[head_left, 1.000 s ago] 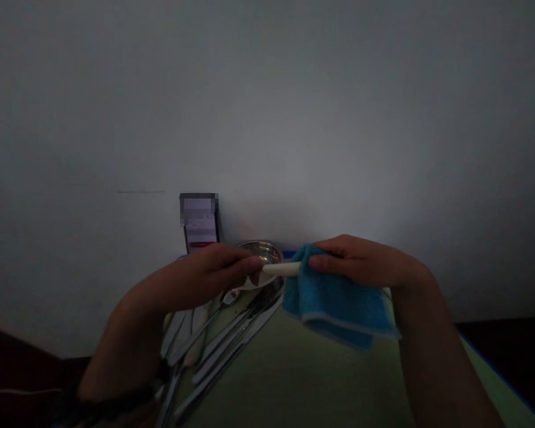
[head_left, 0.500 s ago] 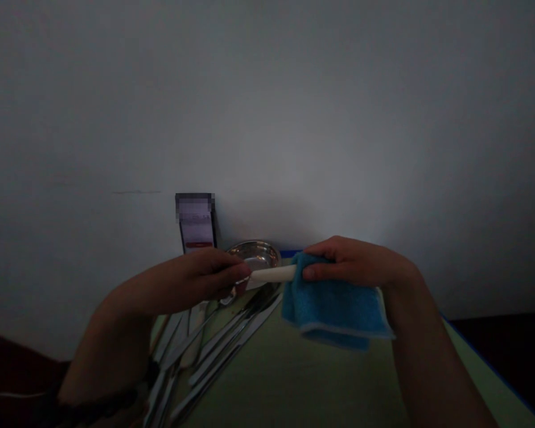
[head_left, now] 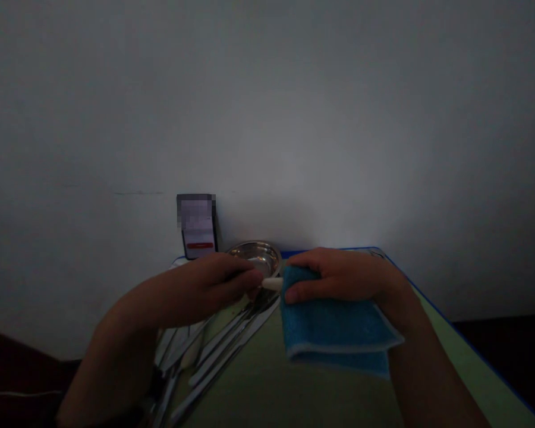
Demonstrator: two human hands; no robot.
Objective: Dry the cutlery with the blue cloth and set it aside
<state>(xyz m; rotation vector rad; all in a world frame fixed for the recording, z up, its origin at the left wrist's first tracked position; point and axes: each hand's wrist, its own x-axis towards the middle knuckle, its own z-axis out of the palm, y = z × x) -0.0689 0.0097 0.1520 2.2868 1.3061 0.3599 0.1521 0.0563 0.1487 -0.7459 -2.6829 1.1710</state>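
Note:
My left hand [head_left: 218,282] is closed, pinching the left end of a slim cream-coloured handle [head_left: 273,284]; whatever continues behind those fingers is hidden. A folded blue cloth [head_left: 334,330] is gripped in my right hand [head_left: 330,276], wrapped over the handle's right part, with its lower edge hanging down. Only a short piece of the handle shows between the hands. Both hands are raised over the table, in front of a shiny metal bowl [head_left: 270,252]. Below my left hand, several pieces of metal cutlery [head_left: 227,345], knives among them, lie slanted side by side.
A phone [head_left: 199,232] leans upright against the pale wall [head_left: 267,131], left of the bowl. The green table [head_left: 325,395] has a blue edge and meets the wall at the back. A thin white cable [head_left: 22,392] runs at the lower left.
My right hand and the cloth have slid left and a little down along the handle, so less of it shows. The cloth hangs flatter. Both hands keep their hold.

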